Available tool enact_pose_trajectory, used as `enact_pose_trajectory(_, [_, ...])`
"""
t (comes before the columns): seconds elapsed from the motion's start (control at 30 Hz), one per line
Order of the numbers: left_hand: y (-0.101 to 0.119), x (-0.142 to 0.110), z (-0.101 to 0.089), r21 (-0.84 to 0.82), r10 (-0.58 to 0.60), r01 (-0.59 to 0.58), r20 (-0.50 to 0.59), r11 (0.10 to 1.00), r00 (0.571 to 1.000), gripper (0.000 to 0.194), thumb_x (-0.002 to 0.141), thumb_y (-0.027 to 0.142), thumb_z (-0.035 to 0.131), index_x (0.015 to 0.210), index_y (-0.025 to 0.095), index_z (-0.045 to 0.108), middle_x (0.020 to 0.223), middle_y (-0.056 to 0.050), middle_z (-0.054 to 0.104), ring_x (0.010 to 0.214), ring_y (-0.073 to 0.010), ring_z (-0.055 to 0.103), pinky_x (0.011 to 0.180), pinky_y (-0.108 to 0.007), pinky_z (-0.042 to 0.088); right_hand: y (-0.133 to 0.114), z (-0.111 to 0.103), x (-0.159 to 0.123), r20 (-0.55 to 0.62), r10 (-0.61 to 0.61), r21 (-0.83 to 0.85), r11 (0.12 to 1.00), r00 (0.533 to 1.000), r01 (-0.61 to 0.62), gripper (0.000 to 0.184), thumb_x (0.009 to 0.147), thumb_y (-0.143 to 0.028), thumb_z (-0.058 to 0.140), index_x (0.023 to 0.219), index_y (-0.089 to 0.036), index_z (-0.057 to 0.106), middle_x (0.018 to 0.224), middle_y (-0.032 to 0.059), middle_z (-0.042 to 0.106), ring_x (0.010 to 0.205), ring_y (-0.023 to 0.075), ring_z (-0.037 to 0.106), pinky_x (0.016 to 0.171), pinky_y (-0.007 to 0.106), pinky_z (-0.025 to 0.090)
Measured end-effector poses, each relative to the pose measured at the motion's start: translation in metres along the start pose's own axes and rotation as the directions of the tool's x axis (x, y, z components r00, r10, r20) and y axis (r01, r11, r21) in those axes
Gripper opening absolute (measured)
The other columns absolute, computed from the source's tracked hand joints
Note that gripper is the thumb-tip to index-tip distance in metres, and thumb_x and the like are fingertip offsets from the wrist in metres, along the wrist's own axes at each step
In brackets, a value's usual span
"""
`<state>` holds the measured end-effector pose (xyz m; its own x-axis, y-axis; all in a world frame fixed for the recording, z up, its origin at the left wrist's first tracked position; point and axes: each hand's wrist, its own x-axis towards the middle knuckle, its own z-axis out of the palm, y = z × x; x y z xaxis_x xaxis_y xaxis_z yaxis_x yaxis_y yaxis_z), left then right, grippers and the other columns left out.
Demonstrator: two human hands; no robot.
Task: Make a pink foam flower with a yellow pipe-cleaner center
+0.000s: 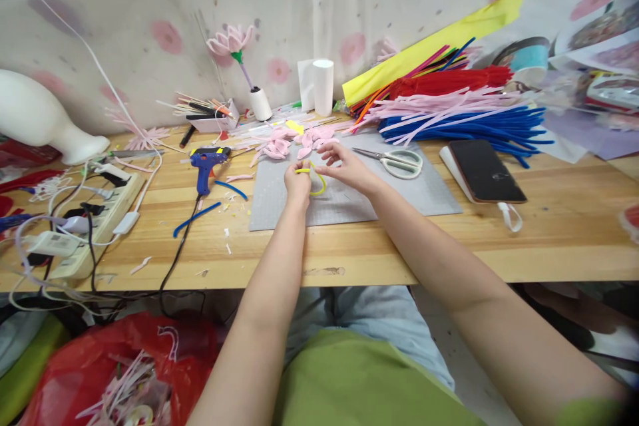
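Yellow-green pipe cleaner (324,184): over grey cutting mat (424,197), bent into loop, shaping apparently unfinished. Left hand (297,182) pinches it; right hand (348,167) half spread, grip unclear. Shaped pink petals (276,148) lie at eleven o'clock.

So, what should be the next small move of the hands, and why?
Perhaps the right hand should draw the yellow strip into a tighter bend: the left hand pinches it, and its curve stands open between both hands.

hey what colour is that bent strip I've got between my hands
The bent strip is yellow, slightly greenish; see the head view.
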<state>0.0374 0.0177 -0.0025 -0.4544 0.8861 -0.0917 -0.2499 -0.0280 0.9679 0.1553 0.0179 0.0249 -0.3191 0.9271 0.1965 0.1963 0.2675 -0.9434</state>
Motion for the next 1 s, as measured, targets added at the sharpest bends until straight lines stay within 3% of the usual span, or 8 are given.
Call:
enact_pose_trajectory(0.07, [-0.002,-0.002,0.001,0.084,0.0,-0.006,0.072,0.996,0.997,0.01,0.072,0.011,0.061,0.063,0.014,0.057,0.059,0.003,0.055,0.057,-0.0074,0.048,0.062,-0.02,0.037,-0.006,-0.003,0.003,0.07,-0.167,-0.175,0.969,0.983,0.177,0.029,0.066,-0.03,0.073,0.09,-0.018,0.065,0.091,0.004,0.061,0.083,0.0144,0.054,0.077,0.028,0.043])
enact_pose_trajectory(0.13, [-0.004,-0.002,0.001,0.169,0.033,-0.054,0.126,0.984,0.991,0.009,0.071,0.01,0.06,0.063,0.014,0.058,0.06,0.002,0.056,0.058,-0.0087,0.05,0.064,-0.021,0.037,-0.008,-0.001,0.009,0.126,-0.202,-0.327,0.916,0.971,0.233,0.015,0.071,-0.03,0.067,0.078,-0.016,0.066,0.085,0.0043,0.06,0.081,0.0152,0.054,0.076,0.028,0.041])
enact_pose_trajectory(0.3, [-0.008,-0.001,-0.003,0.425,0.112,-0.229,0.281,0.876,0.953,0.007,0.069,0.018,0.066,0.063,0.016,0.062,0.059,0.0,0.057,0.057,-0.012,0.049,0.065,-0.025,0.036,-0.003,-0.003,0.035,-0.086,-0.18,-0.532,0.84,0.98,0.108,0.016,0.08,-0.026,0.056,0.069,-0.015,0.06,0.08,0.0055,0.058,0.078,0.0163,0.052,0.073,0.028,0.039])
enact_pose_trajectory(0.43, [-0.005,-0.006,-0.003,0.497,0.08,-0.241,0.323,0.833,0.943,0.008,0.068,0.017,0.066,0.061,0.017,0.062,0.059,-0.001,0.058,0.058,-0.0135,0.049,0.065,-0.026,0.035,0.0,-0.022,0.059,-0.284,-0.094,-0.444,0.895,0.954,-0.045,0.017,0.085,-0.027,0.051,0.071,-0.017,0.053,0.071,0.0033,0.057,0.072,0.0153,0.053,0.071,0.028,0.041])
enact_pose_trajectory(0.6, [0.001,-0.014,-0.002,0.516,0.06,-0.247,0.351,0.82,0.934,0.012,0.066,0.014,0.068,0.057,0.018,0.06,0.057,0.0,0.054,0.06,-0.014,0.047,0.066,-0.026,0.033,-0.004,-0.045,0.078,-0.386,0.105,-0.127,0.978,0.916,-0.166,0.017,0.09,-0.03,0.045,0.078,-0.018,0.048,0.063,-0.0009,0.054,0.054,0.0095,0.052,0.059,0.024,0.044])
enact_pose_trajectory(0.77, [-0.003,-0.013,-0.006,0.547,0.094,-0.339,0.426,0.765,0.9,0.012,0.069,0.017,0.067,0.059,0.019,0.061,0.058,0.0,0.054,0.061,-0.0143,0.048,0.066,-0.025,0.034,-0.002,-0.076,0.085,-0.51,0.292,0.116,0.956,0.809,-0.271,0.022,0.094,-0.027,0.038,0.076,-0.016,0.046,0.071,0.0032,0.057,0.057,0.01,0.057,0.057,0.024,0.045])
enact_pose_trajectory(0.83, [-0.004,-0.012,-0.007,0.571,0.094,-0.359,0.44,0.738,0.893,0.012,0.069,0.018,0.067,0.059,0.019,0.061,0.058,0.0,0.055,0.061,-0.0145,0.048,0.066,-0.026,0.034,0.0,-0.088,0.082,-0.543,0.297,0.106,0.952,0.786,-0.286,0.023,0.094,-0.025,0.037,0.076,-0.015,0.046,0.073,0.0049,0.058,0.06,0.0113,0.059,0.06,0.026,0.045])
enact_pose_trajectory(1.0, [-0.003,-0.014,-0.005,0.609,0.086,-0.367,0.44,0.703,0.894,0.015,0.067,0.019,0.069,0.056,0.02,0.06,0.055,0.0,0.054,0.057,-0.0141,0.047,0.064,-0.026,0.034,0.008,-0.109,0.071,-0.561,0.182,-0.127,0.945,0.807,-0.301,0.02,0.091,-0.027,0.047,0.075,-0.016,0.046,0.067,0.0049,0.057,0.057,0.0122,0.058,0.064,0.032,0.045])
